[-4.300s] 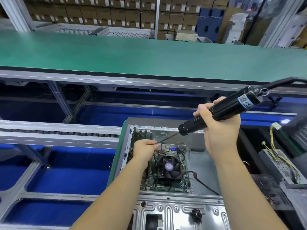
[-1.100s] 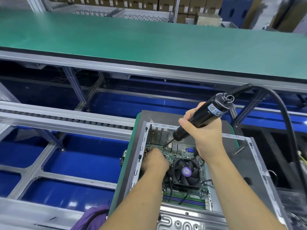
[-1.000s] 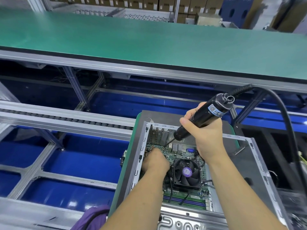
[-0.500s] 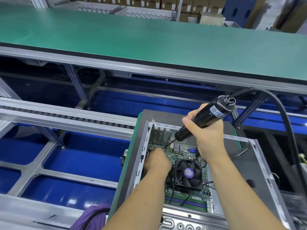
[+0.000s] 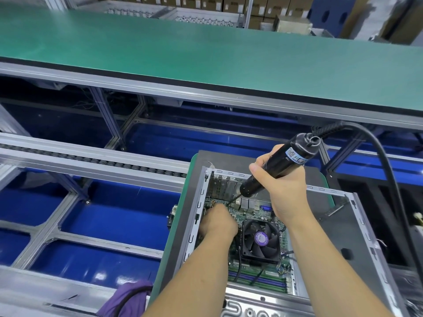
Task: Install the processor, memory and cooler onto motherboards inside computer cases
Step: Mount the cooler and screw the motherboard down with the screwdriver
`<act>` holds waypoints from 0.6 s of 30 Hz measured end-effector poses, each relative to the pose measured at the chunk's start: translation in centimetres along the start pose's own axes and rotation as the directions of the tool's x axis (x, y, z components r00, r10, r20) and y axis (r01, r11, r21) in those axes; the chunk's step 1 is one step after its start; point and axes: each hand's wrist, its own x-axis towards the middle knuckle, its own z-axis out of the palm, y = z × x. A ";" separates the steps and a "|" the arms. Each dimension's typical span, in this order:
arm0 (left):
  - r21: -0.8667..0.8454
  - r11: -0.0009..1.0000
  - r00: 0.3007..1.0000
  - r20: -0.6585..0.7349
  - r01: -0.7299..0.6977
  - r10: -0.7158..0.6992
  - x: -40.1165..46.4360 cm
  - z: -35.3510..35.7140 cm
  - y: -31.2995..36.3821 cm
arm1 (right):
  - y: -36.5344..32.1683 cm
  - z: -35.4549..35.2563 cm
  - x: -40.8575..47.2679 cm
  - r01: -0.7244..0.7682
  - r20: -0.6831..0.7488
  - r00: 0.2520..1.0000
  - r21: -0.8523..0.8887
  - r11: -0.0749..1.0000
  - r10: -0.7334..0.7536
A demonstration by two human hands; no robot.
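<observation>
Since four seconds ago, driver tip lowers to motherboard (image 5: 249, 213) inside case (image 5: 357, 225), 6 o'clock. Left hand (image 5: 217, 221) curled at tip, grasp hidden; right hand (image 5: 282, 191) grips electric screwdriver (image 5: 274, 167). Likely fastening board screw; next, keep bit square.

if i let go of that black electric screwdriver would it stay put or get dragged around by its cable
The electric screwdriver would probably topple, since it is slim and held tilted in the right hand. Its thick cable arches stiffly from the top end, so it might tug the tool sideways. The round barrel looks apt to roll.
</observation>
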 end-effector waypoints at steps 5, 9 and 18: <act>-0.008 1.000 1.000 0.000 0.002 -0.002 0.1 0.2 0.0 | 0.0 -0.1 -0.1 0.017 0.028 0.999 -0.014 1.000 -0.016; -0.015 1.000 1.000 0.000 0.008 -0.008 0.2 0.2 -0.1 | 0.0 -0.3 0.1 0.030 -0.002 1.000 -0.015 0.999 -0.030; -0.022 1.000 1.000 -0.020 -0.001 0.001 0.2 0.3 -0.1 | 0.1 -0.5 0.1 0.020 -0.013 1.000 -0.012 1.000 -0.020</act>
